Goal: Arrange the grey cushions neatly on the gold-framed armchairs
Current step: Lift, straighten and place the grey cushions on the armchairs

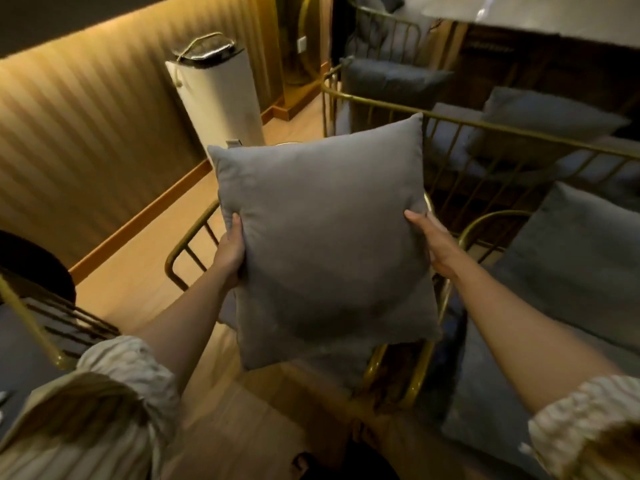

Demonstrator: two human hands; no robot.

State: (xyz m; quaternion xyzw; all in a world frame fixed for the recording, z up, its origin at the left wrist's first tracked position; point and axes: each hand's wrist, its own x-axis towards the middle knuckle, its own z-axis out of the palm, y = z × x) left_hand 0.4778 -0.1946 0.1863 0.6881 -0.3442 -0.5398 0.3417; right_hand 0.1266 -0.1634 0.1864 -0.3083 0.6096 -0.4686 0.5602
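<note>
A square grey cushion [325,233] is held up in the air at the centre of the view, face toward me. My left hand [231,251] grips its left edge and my right hand [431,242] grips its right edge. Behind and below it stands a gold-framed armchair [183,252], mostly hidden by the cushion. To the right, another grey cushion [581,258] leans on a neighbouring gold-framed armchair [485,223]. Further back, two more grey cushions [547,123] [391,81] rest on armchairs with gold rails [519,133].
A tall white cylindrical appliance [218,95] stands by the ribbed wall [79,126] on the wooden floor [145,271]. A dark round table edge [34,258] and another gold frame [27,323] lie at the left. A table top [519,12] is at the upper right.
</note>
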